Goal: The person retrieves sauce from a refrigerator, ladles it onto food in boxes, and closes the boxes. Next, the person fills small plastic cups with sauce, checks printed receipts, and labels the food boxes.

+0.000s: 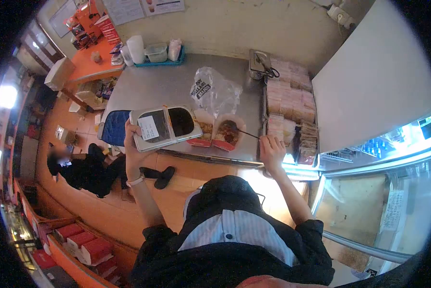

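My left hand (133, 138) grips a two-part metal container (163, 127) by its left side, above the counter's front edge. The container's right half holds something dark, and a white label (148, 127) is stuck on its left half. In my right hand (272, 150) is the long thin handle of a spoon (246, 134). The spoon's dark head is over an open red-and-white paper food box (229, 139) with brown, saucy food. Touching it on the left is a second food box (202, 133) with golden-brown pieces. Behind both lies a printed clear plastic bag (220, 93).
Stacked packets (291, 96) and a metal tin with tongs (260, 63) line the counter's right side. A teal tray (170, 62) of containers stands at the back left. An open glass-door fridge (378, 187) is at right; a seated person (88, 168) is on the floor at left.
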Motion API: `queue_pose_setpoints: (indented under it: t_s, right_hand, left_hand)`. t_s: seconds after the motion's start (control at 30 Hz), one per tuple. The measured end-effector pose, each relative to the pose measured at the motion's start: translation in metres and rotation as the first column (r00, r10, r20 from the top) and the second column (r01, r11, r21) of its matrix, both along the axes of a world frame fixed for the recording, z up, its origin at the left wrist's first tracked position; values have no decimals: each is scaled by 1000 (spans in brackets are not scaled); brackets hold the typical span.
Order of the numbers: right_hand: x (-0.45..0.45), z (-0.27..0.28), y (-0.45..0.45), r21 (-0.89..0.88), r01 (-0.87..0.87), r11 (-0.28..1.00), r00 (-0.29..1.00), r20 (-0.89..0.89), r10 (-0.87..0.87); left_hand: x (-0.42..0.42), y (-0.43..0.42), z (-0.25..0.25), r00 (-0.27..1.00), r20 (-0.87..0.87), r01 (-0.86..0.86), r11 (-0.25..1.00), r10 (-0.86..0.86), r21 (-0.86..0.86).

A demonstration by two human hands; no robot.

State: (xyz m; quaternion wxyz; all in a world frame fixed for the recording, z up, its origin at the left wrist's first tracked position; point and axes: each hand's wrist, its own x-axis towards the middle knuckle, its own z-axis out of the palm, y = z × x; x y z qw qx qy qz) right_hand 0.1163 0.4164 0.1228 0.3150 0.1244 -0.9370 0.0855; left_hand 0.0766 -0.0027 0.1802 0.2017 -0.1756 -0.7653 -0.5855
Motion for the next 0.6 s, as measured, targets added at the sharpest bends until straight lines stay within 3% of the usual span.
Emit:
queue_pose_setpoints:
  t_s: [0.4, 0.6]
  right_hand:
    - [1, -3, 2, 17, 49, 999, 998, -47, -48]
    - [2, -3, 0, 24, 69, 997, 997, -46, -68]
  left_hand:
    - [6, 12, 12, 998, 55, 36, 990, -44, 140]
    - [1, 1, 0, 1000, -8, -7, 1000, 8, 28]
